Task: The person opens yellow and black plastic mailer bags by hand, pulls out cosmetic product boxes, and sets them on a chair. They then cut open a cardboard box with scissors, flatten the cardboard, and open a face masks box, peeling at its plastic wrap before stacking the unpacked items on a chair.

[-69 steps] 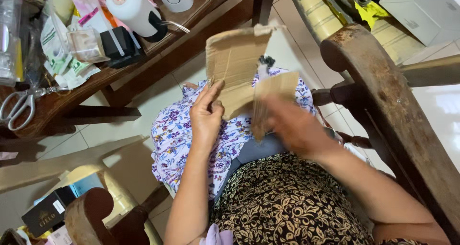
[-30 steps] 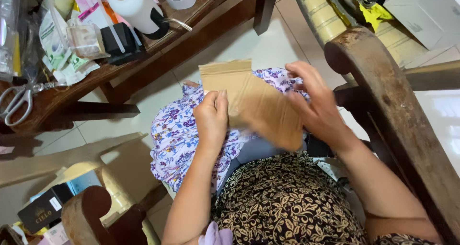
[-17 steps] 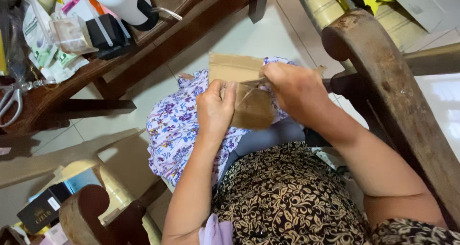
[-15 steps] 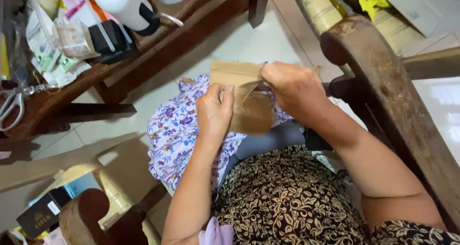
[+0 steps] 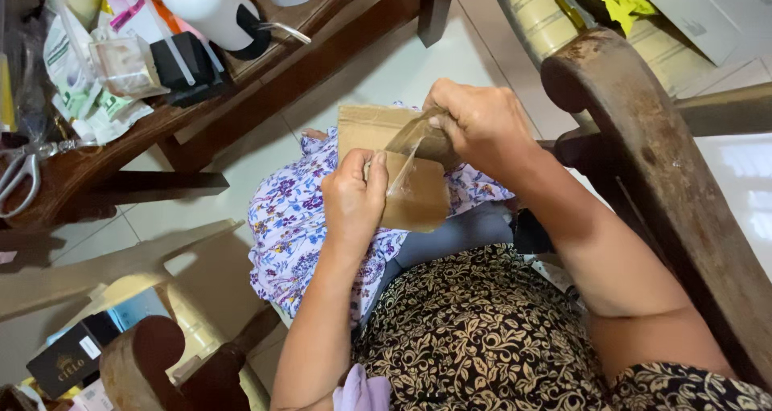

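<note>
A brown piece of cardboard [image 5: 366, 125] lies folded over my lap, above a floral cloth [image 5: 289, 218]. My left hand [image 5: 352, 202] pinches its lower left part with the thumb on top. My right hand [image 5: 474, 121] grips the top fold of the cardboard, where a strip of clear tape [image 5: 402, 163] stretches down across the face. The lower edge of the cardboard sits near my left fingers.
A wooden table [image 5: 265, 73] at upper left carries a white bottle [image 5: 205, 5], a black box [image 5: 181, 61], packets and scissors [image 5: 24, 170]. A wooden chair arm [image 5: 643, 154] runs along the right. Another chair arm [image 5: 141, 363] and a dark box [image 5: 64, 363] lie at lower left.
My right hand has lifted slightly upward, pulling the cardboard's upper fold and the tape strip up. My left hand keeps its hold in nearly the same place.
</note>
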